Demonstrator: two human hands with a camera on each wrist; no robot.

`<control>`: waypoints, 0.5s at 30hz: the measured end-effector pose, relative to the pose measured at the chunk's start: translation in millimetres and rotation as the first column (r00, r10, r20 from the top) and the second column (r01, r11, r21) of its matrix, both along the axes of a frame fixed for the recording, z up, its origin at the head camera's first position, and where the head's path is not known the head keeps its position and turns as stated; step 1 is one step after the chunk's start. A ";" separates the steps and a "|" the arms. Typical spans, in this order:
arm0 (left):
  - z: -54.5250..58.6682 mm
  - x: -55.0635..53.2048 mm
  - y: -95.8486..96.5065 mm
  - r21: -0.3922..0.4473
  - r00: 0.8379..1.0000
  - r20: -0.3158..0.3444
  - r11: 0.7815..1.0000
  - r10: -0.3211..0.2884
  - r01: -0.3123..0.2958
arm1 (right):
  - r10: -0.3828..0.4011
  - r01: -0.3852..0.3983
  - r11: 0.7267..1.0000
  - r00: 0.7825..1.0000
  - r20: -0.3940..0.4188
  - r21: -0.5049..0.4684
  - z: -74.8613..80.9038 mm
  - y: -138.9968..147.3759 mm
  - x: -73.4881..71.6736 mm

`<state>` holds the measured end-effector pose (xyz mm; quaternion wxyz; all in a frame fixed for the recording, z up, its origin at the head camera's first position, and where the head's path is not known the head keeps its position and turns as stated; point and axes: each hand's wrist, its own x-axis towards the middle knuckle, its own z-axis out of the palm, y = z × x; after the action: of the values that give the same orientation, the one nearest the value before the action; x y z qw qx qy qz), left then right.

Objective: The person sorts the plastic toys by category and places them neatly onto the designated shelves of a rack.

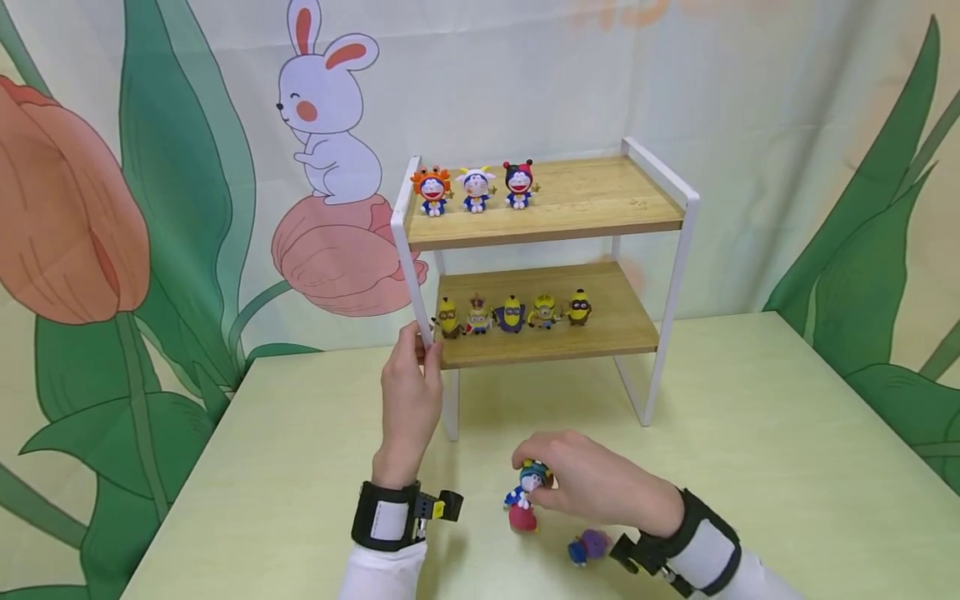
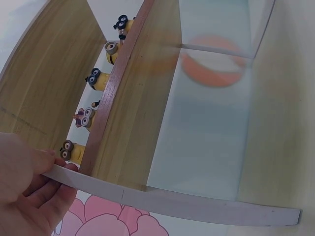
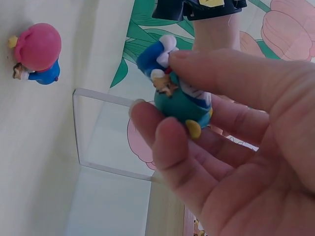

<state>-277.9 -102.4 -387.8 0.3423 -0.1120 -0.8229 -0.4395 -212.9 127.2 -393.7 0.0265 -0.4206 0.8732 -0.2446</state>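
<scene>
My left hand (image 1: pixel 408 400) grips the white left post (image 1: pixel 411 275) of a two-tier shelf, with thumb and fingers round it, as the left wrist view also shows. Between the thumb and fingers of my right hand (image 1: pixel 600 479) is a small toy figurine (image 3: pixel 182 98) with a teal hood, blue body and yellow bits, held above the table in front of the shelf. A pink-headed figurine (image 1: pixel 522 520) lies on the table just below it. Closer to my right wrist lies a purple and blue figurine (image 1: pixel 588 546).
Three costumed figurines (image 1: pixel 476 192) stand at the left of the wooden top board (image 1: pixel 592 192). Several yellow minion figurines (image 1: pixel 511 315) line the lower board (image 1: pixel 555 350). Behind the pale table (image 1: pixel 300 450) hangs a printed curtain (image 1: pixel 510 75).
</scene>
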 end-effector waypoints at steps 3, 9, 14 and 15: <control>-0.1 -0.1 0.4 -0.001 1.000 -0.004 1.000 -0.002 0.002 | -0.004 0.004 1.000 1.000 -0.002 -0.006 0.4 0.6 -0.3; 0.4 -0.1 0.6 -0.002 1.000 -0.007 1.000 -0.004 0.004 | -0.003 0.003 1.000 1.000 -0.016 -0.009 0.6 1.6 -0.8; 0.9 -0.3 0.0 -0.003 1.000 -0.008 1.000 0.000 0.000 | -0.018 0.017 1.000 0.999 -0.039 -0.009 4.4 3.6 -1.2; 0.9 -0.5 -0.1 -0.002 1.000 -0.009 1.000 0.000 0.000 | -0.024 0.024 1.000 0.999 -0.037 -0.008 5.8 4.2 -1.3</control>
<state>-278.5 -102.5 -386.8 0.3458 -0.1142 -0.8217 -0.4383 -214.2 131.4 -387.9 0.0056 -0.4147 0.8777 -0.2402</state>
